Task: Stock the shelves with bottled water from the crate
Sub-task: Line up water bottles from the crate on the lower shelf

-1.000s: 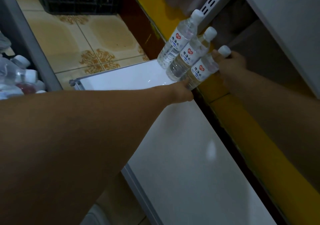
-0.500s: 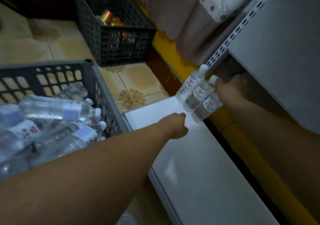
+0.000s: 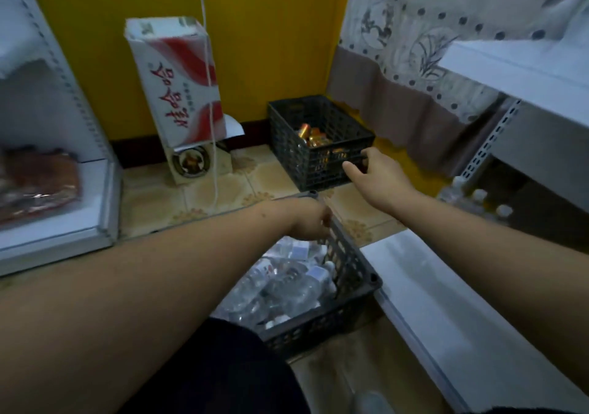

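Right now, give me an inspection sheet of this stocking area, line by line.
Surface: white lower shelf on the right, its near part bare; patterned tiled floor.
Job's things: dark crate full of water bottles lying loose; a few bottles already stand at the far end of the shelf.
Clutter: second black crate holding cans, by the wall.
Hands: left hand reaches into the crate at its far rim, fingers hidden; right hand hangs open in the air, holding nothing.
Cables: a white cord hangs down in front of the carton.
Surroundings: red-and-white carton against the yellow wall; patterned curtain; another shelf unit on the left.
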